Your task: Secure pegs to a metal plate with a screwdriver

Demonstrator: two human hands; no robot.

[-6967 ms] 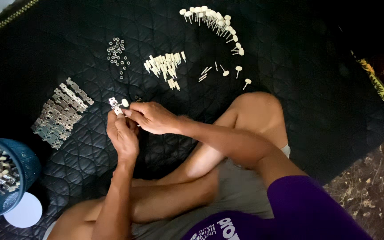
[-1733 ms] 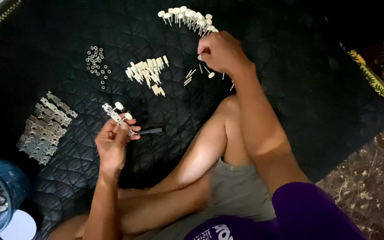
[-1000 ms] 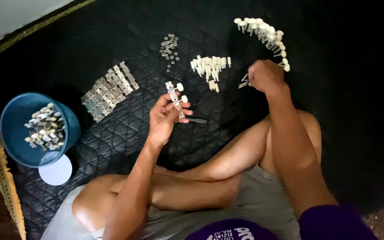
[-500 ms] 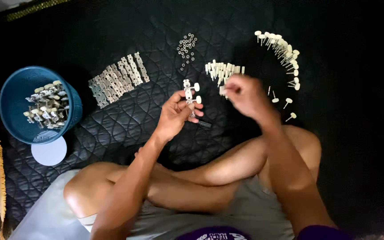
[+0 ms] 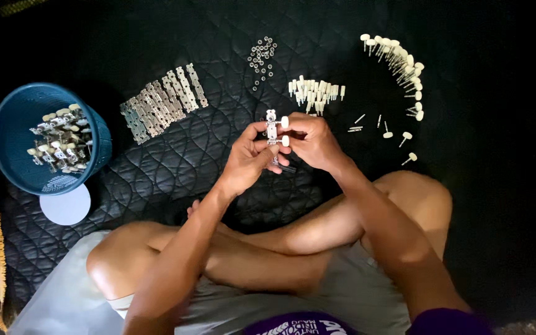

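Lower end of metal strip (image 5: 272,133) hidden behind left hand (image 5: 247,162) and right hand (image 5: 312,144). Tiny rings (image 5: 261,56) too small to resolve. Basket contents (image 5: 57,138) indistinct. Torso cut by bottom edge.

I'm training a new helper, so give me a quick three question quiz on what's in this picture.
1. True or false: both hands hold the metal plate with cream knobs.
2. What holds the finished pieces: A) blue basket, B) glass jar, C) cardboard box?
3. Which lies nearer the blue basket: the bare metal plates or the curved row of knobbed pegs?

Key: 1 true, left hand and right hand meet on it. 2 A. 3 the bare metal plates.
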